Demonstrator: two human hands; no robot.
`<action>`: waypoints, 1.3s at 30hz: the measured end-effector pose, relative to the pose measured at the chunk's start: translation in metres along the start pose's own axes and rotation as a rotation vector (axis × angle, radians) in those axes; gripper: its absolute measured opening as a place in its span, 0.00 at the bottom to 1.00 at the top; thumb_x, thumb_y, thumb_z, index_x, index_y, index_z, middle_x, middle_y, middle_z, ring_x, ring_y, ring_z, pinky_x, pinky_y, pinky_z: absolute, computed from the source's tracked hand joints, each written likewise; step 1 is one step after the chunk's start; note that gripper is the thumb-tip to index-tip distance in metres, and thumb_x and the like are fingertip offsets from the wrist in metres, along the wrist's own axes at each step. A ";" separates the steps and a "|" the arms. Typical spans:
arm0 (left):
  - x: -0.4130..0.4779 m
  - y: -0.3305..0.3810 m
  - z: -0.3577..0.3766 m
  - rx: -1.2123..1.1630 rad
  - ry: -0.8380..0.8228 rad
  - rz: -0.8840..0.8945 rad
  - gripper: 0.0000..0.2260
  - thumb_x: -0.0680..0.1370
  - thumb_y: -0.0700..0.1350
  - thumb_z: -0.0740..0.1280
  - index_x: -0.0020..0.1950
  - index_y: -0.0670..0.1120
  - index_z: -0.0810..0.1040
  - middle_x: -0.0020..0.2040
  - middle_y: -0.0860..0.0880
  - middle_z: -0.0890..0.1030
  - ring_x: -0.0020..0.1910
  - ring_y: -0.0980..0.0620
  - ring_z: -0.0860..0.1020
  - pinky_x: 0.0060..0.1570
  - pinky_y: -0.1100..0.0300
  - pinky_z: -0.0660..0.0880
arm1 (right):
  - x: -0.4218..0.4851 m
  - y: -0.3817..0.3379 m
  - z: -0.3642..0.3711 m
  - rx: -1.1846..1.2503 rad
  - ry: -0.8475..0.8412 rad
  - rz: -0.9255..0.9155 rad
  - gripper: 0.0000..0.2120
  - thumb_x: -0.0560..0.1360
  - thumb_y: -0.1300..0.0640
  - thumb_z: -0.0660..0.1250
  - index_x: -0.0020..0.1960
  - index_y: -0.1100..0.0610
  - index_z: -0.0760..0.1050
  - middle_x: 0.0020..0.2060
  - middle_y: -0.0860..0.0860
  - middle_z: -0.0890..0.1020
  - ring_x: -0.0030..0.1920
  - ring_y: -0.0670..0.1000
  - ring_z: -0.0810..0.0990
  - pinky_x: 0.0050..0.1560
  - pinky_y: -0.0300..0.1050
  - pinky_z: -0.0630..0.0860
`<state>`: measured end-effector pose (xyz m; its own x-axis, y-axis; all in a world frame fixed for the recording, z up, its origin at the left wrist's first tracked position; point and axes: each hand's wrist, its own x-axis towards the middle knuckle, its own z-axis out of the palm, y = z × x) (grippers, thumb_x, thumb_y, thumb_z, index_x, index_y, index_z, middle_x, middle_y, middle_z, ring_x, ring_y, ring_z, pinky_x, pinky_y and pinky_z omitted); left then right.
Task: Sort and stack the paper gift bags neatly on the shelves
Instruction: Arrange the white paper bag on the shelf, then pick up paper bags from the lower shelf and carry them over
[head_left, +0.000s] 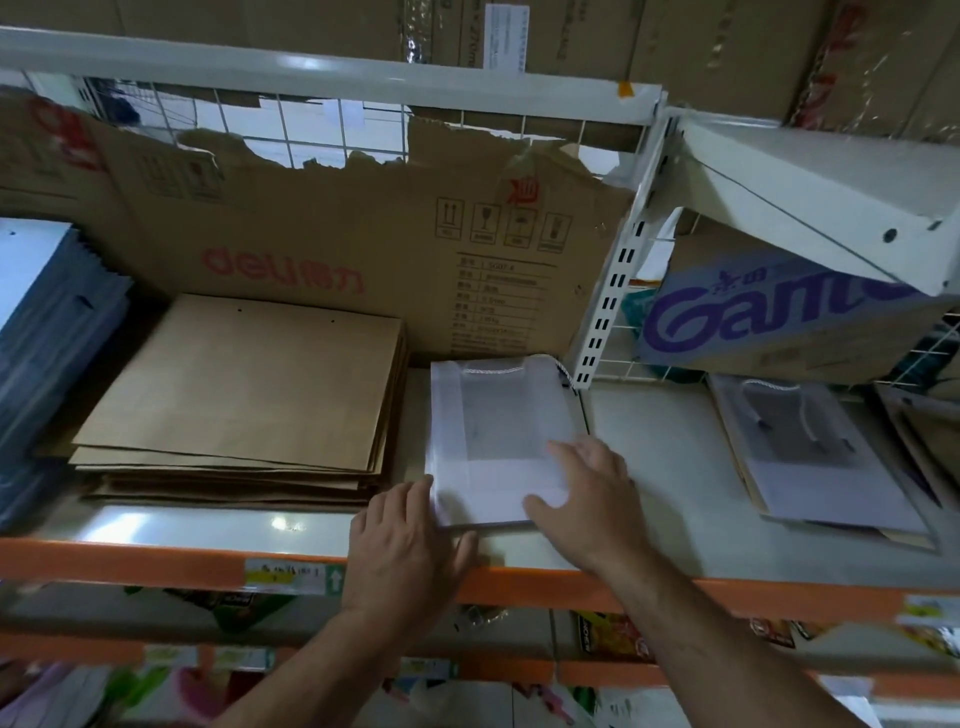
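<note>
White gift bag stack on shelf, right hand flat on top, left hand fingers straight against its left edge, brown bags left

Single head-worn view, set close behind the left hand and right hand. It faces forward and down; the shelf lies just beyond them.

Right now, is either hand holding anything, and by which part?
Nothing gripped: left hand touches white bags at near-left corner; right hand rests flat on top.
</note>
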<state>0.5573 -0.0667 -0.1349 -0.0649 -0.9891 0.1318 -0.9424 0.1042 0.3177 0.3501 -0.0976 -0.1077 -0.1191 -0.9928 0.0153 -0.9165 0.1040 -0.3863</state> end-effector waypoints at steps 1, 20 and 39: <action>0.000 0.000 0.000 -0.005 0.005 0.002 0.36 0.77 0.70 0.56 0.78 0.50 0.59 0.73 0.49 0.69 0.71 0.51 0.67 0.71 0.54 0.63 | 0.000 -0.001 0.003 -0.030 -0.077 -0.026 0.35 0.72 0.35 0.64 0.77 0.43 0.62 0.76 0.47 0.60 0.75 0.51 0.58 0.71 0.53 0.64; 0.010 0.041 0.002 -0.041 0.001 0.180 0.24 0.76 0.66 0.60 0.67 0.56 0.73 0.71 0.49 0.71 0.72 0.46 0.63 0.70 0.44 0.63 | -0.016 0.056 -0.022 0.142 0.024 0.000 0.22 0.78 0.47 0.65 0.71 0.49 0.72 0.69 0.44 0.70 0.64 0.44 0.72 0.60 0.37 0.68; 0.012 0.338 0.076 -0.313 -0.139 0.134 0.21 0.80 0.56 0.64 0.70 0.49 0.70 0.65 0.49 0.74 0.64 0.49 0.70 0.60 0.57 0.68 | -0.044 0.314 -0.146 0.207 0.216 0.212 0.08 0.76 0.53 0.67 0.53 0.52 0.80 0.50 0.50 0.83 0.50 0.52 0.82 0.48 0.41 0.74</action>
<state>0.2129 -0.0516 -0.0968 -0.2452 -0.9670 0.0697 -0.7777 0.2391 0.5814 0.0119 -0.0126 -0.0945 -0.3965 -0.9125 0.1010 -0.7689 0.2700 -0.5796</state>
